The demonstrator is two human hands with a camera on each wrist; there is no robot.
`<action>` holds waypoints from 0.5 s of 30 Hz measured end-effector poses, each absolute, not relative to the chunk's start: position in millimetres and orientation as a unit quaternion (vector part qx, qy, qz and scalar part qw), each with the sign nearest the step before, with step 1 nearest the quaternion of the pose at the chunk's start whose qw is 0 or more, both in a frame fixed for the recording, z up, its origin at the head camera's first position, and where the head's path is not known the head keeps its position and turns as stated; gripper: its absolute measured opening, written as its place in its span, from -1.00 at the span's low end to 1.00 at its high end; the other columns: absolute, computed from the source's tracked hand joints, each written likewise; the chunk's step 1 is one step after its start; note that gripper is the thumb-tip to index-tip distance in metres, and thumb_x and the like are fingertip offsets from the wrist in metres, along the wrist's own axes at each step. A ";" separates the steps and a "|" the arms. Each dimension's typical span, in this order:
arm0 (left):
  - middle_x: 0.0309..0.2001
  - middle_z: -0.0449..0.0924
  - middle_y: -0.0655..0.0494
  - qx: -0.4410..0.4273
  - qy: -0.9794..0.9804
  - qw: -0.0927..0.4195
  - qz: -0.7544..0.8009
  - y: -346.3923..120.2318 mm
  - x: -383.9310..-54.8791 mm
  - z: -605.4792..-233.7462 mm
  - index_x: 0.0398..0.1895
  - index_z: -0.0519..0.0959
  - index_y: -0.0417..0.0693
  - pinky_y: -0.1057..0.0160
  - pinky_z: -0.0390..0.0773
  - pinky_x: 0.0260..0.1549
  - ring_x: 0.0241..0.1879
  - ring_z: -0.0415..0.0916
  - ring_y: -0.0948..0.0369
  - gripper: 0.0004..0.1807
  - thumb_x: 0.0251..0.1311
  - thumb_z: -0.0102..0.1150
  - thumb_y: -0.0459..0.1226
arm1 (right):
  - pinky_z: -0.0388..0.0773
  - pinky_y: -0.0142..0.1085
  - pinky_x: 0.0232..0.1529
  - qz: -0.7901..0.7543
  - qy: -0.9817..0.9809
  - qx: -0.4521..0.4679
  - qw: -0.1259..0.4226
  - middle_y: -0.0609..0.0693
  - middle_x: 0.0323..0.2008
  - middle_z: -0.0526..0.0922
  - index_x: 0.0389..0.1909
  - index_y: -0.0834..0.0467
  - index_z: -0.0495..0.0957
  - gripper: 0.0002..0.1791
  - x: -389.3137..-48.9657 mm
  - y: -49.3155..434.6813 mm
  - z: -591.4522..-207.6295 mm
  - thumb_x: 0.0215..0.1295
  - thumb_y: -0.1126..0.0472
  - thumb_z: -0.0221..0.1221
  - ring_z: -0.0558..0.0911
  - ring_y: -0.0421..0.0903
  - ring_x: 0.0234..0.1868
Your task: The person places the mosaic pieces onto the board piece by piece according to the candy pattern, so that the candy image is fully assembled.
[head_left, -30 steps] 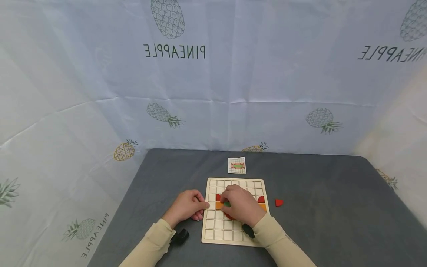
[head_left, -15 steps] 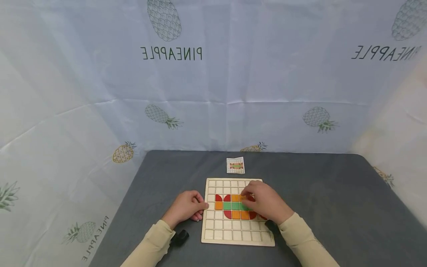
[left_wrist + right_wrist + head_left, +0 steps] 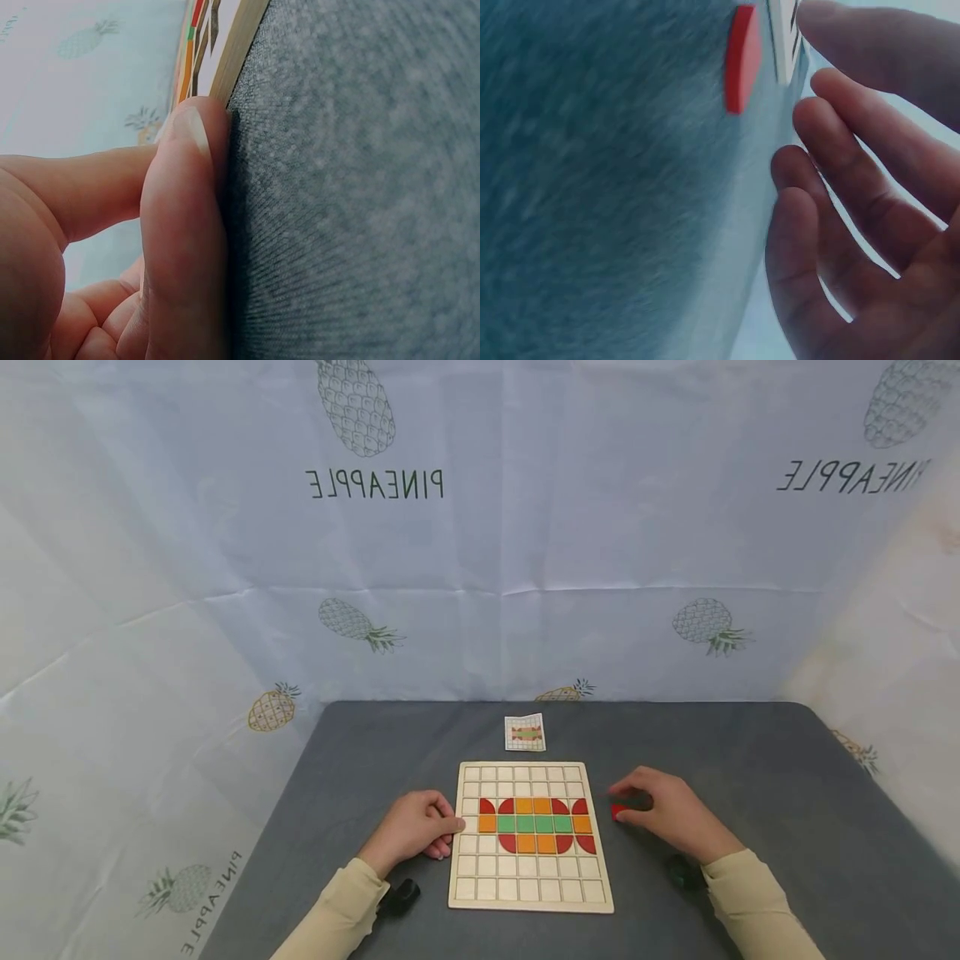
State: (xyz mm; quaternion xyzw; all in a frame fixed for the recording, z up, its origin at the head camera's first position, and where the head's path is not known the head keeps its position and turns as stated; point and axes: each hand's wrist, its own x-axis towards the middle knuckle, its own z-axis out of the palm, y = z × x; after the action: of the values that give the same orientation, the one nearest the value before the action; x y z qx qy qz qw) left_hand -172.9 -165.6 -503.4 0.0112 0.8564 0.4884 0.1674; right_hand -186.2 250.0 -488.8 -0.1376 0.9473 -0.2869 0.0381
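A square wooden grid board (image 3: pixel 487 867) lies on the table, with red, orange and green pieces filling several cells across its middle rows. My left hand (image 3: pixel 412 831) pinches the board's left edge; in the left wrist view the thumb (image 3: pixel 184 202) overlaps the board's corner. To the right of the board, one loose red piece (image 3: pixel 618 812) with a curved side lies on the dark tabletop. Over it reaches my right hand (image 3: pixel 671 814), thumb and fingers spread apart. In the right wrist view the red piece (image 3: pixel 742 60) shows beside the fingers, with a gap between.
Behind the board lies a small printed card (image 3: pixel 525 734) with a matching coloured pattern on a grid. The dark grey table (image 3: pixel 720 739) meets a pale pineapple-print cloth (image 3: pixel 600 643) at its back. Black devices sit at both wrists.
My right hand has moved off the board's middle to the right, over to the loose red piece, leaving the coloured pattern uncovered. The left hand stays at the board's left edge.
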 end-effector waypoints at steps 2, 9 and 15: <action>-0.52 0.69 0.06 0.012 0.855 0.168 0.490 -165.2 -172.7 -503.1 -0.24 0.64 -0.12 0.21 0.77 -0.54 -0.59 0.68 0.25 -0.71 0.29 0.56 -0.14 | 0.74 -0.01 0.06 -0.292 0.946 -0.135 0.047 -0.14 -0.07 0.73 0.02 -0.01 0.78 -0.64 -186.7 253.5 -489.8 0.22 0.12 0.59 0.71 -0.10 0.00; -0.52 0.69 0.05 0.011 0.856 0.168 0.489 -163.8 -172.5 -502.0 -0.24 0.64 -0.13 0.21 0.78 -0.54 -0.59 0.68 0.26 -0.71 0.29 0.56 -0.14 | 0.73 -0.09 -0.01 -0.296 0.944 -0.130 0.064 -0.11 -0.11 0.71 -0.06 0.00 0.78 -0.70 -189.8 256.6 -494.2 0.22 0.14 0.59 0.67 -0.12 -0.06; -0.52 0.68 0.05 0.011 0.857 0.168 0.487 -163.7 -173.0 -501.1 -0.24 0.64 -0.13 0.22 0.77 -0.54 -0.60 0.68 0.26 -0.70 0.29 0.56 -0.14 | 0.70 -0.11 -0.03 -0.298 0.944 -0.127 0.065 -0.16 -0.15 0.69 -0.15 -0.06 0.78 -0.77 -191.9 257.8 -498.1 0.22 0.14 0.58 0.64 -0.16 -0.09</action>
State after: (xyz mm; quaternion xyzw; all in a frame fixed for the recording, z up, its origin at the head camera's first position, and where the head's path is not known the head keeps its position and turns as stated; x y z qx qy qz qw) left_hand -173.0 -163.7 -501.1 0.0113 0.8573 0.4866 0.1678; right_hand -191.9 257.8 -498.1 -0.1275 0.9439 -0.2975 0.0648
